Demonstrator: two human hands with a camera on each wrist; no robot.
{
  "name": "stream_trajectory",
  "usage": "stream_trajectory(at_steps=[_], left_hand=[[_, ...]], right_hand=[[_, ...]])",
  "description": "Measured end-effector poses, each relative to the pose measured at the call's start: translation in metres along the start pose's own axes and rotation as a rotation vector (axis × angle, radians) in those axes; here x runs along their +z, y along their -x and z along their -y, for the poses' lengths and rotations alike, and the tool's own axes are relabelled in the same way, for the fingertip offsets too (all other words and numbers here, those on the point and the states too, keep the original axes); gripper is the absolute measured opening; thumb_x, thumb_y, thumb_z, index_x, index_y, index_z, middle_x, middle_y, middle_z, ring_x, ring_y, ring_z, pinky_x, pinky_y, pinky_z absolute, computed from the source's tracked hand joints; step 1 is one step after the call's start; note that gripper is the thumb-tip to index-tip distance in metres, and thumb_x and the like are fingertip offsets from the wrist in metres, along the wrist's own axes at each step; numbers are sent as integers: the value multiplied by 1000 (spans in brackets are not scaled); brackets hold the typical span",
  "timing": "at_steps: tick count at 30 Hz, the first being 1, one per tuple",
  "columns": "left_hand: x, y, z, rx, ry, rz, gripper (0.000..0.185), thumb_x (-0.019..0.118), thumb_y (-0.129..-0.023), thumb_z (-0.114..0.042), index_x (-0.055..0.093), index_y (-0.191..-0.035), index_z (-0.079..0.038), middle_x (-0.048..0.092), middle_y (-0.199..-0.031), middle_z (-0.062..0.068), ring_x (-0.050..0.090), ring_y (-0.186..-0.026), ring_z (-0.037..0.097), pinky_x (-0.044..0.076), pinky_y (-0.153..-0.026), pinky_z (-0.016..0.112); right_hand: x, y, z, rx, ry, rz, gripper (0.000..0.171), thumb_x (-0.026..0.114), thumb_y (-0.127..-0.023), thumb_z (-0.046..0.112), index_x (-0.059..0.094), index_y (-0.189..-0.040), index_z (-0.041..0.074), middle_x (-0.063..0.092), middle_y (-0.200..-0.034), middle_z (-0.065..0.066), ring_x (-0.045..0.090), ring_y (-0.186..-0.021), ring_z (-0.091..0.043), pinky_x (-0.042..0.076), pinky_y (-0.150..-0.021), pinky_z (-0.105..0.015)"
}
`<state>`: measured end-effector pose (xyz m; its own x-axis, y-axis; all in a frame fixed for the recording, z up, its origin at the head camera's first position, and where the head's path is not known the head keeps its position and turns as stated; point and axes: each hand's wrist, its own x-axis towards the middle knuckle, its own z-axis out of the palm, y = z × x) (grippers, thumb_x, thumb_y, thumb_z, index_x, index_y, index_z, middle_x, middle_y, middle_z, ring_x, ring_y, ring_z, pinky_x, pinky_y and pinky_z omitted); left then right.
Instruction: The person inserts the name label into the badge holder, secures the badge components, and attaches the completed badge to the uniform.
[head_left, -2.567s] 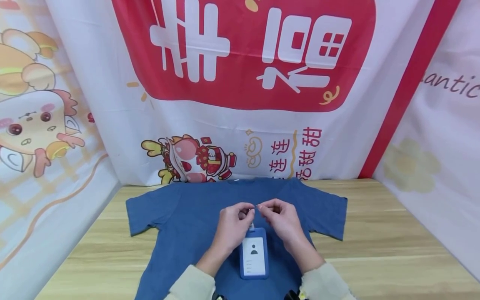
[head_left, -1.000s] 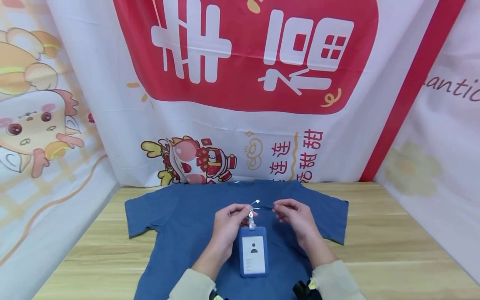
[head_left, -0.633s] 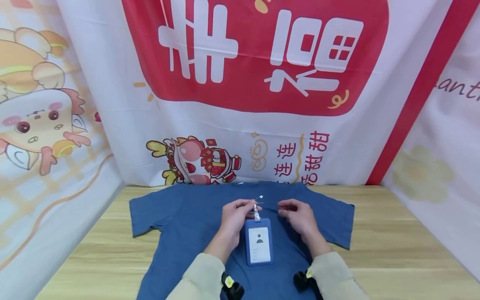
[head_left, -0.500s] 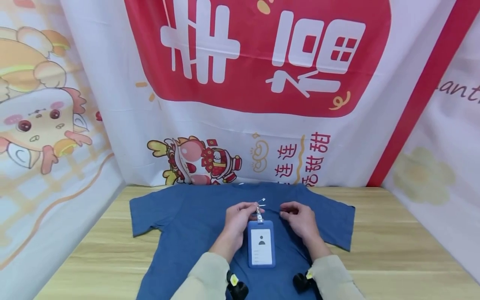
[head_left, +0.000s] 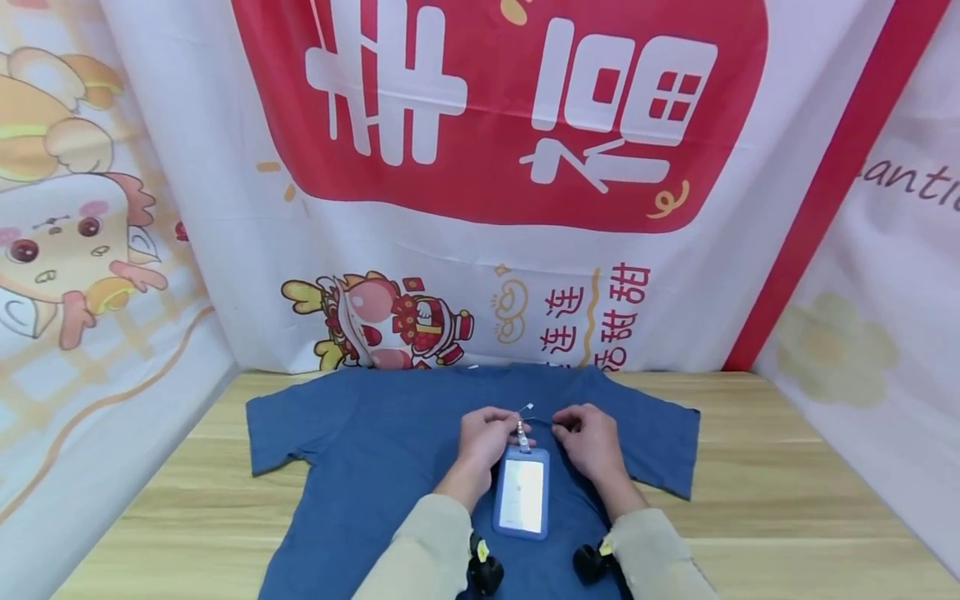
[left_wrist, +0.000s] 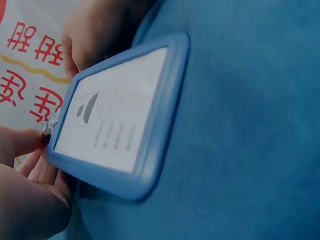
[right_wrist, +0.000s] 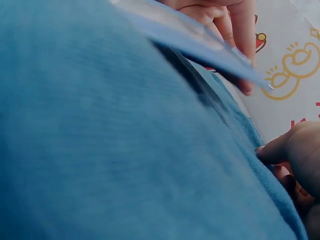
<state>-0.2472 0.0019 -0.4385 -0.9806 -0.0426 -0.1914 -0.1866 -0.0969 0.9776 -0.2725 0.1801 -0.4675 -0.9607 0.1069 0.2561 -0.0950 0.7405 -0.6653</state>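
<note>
Head cam sits up high, looking forward and down across the worktop (head_left: pixel 787 500) to the banner wall, so it's the wide shot. Left wrist cam is super close, low over the shirt (left_wrist: pixel 250 125), looking along the badge holder (left_wrist: pixel 115 125) toward that hand's fingers (left_wrist: pixel 20 145). Right wrist cam is even tighter, skimming the shirt (right_wrist: pixel 100 150) toward its own fingers (right_wrist: pixel 295 150). All three share the badge holder (head_left: pixel 521 496) on the shirt.

A wooden table (head_left: pixel 780 500) spans the scene. A red-and-white printed banner (head_left: pixel 480 167) hangs at the far side. Cartoon-printed cloth panels (head_left: pixel 82 250) stand left; the right panel's print is probably floral.
</note>
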Motion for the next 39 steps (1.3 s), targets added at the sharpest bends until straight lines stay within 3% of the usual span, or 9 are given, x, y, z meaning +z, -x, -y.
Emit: stream_trajectory(at_steps=[6, 9, 15, 22, 31, 39], left_hand=[[-1, -4, 4, 16, -65, -53, 16, 52, -106, 1, 66, -113, 5, 79, -101, 21, 82, -85, 27, 67, -88, 42], [1, -5, 7, 18, -71, -61, 16, 51, -107, -1, 65, -114, 3, 79, -103, 19, 82, -85, 26, 66, -90, 43], [4, -8, 10, 22, -37, -75, 17, 61, -109, -11, 71, -116, 1, 81, -105, 16, 82, -83, 24, 67, -84, 36], [5, -5, 13, 44, -56, -167, 13, 74, -102, -11, 82, -108, -3, 79, -100, 13, 77, -80, 15, 62, -71, 25], [5, -4, 16, 51, -29, -202, 12, 76, -100, -8, 83, -106, -1, 80, -102, 14, 78, -80, 14, 66, -74, 27], [5, -5, 17, 47, -9, -227, 12, 76, -101, -9, 84, -106, -2, 80, -104, 15, 79, -83, 15, 67, -77, 28]], right_hand=[[0, 1, 5, 20, -15, -12, 4, 79, -98, 14, 80, -97, 10, 69, -94, -7, 60, -82, -19, 49, -73, -32], [0, 0, 5, 31, -11, -4, 5, 78, -99, 16, 78, -98, 11, 67, -96, -7, 59, -82, -19, 48, -73, -31], [-1, 0, 2, -1, 41, 19, 6, 80, -96, 15, 79, -101, 11, 67, -99, -6, 58, -83, -20, 47, -73, -33], [1, 2, 3, -14, 9, -9, 6, 80, -97, 15, 79, -95, 10, 68, -98, -6, 58, -82, -19, 47, -72, -32], [1, 2, 5, 26, -81, -17, 5, 77, -100, 15, 79, -102, 12, 70, -102, -7, 58, -84, -20, 47, -73, -31], [0, 2, 6, 17, -84, -15, 4, 76, -100, 15, 79, -102, 13, 71, -101, -7, 58, -84, -20, 47, -73, -31]])
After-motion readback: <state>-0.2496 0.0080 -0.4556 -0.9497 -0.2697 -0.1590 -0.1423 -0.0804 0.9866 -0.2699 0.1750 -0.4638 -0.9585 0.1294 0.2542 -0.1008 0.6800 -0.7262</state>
